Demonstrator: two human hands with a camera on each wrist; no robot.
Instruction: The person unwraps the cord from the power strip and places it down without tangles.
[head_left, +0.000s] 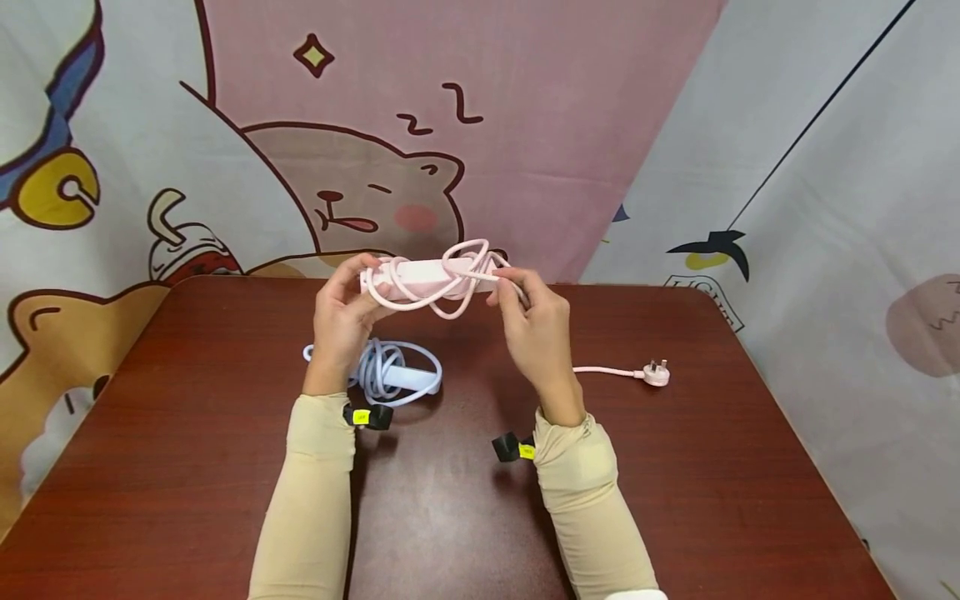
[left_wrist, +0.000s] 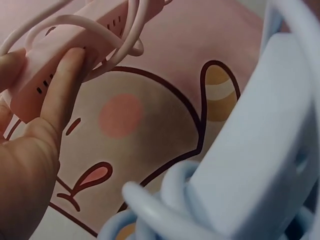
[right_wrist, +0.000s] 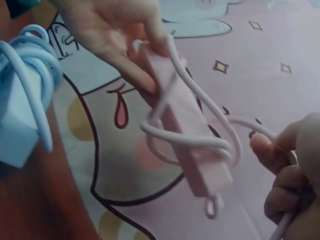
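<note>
A pink power strip point(head_left: 426, 273) is held up above the far part of the table, its pink cord point(head_left: 452, 316) looped loosely around it. My left hand point(head_left: 339, 321) grips the strip's left end; in the left wrist view the thumb and fingers lie on opposite sides of the strip point(left_wrist: 42, 72). Beside the right end, my right hand point(head_left: 538, 333) pinches the cord between thumb and fingers. In the right wrist view, that cord runs from the power strip point(right_wrist: 187, 117) into the curled fingers of the right hand point(right_wrist: 295, 175).
A light blue power strip point(head_left: 411, 379) with its blue cord point(head_left: 372, 367) coiled about it lies on the brown table point(head_left: 442, 517), behind my left wrist. The pink three-pin plug point(head_left: 656, 374) rests on the table to the right. A cartoon-print cloth point(head_left: 570, 125) hangs behind the table.
</note>
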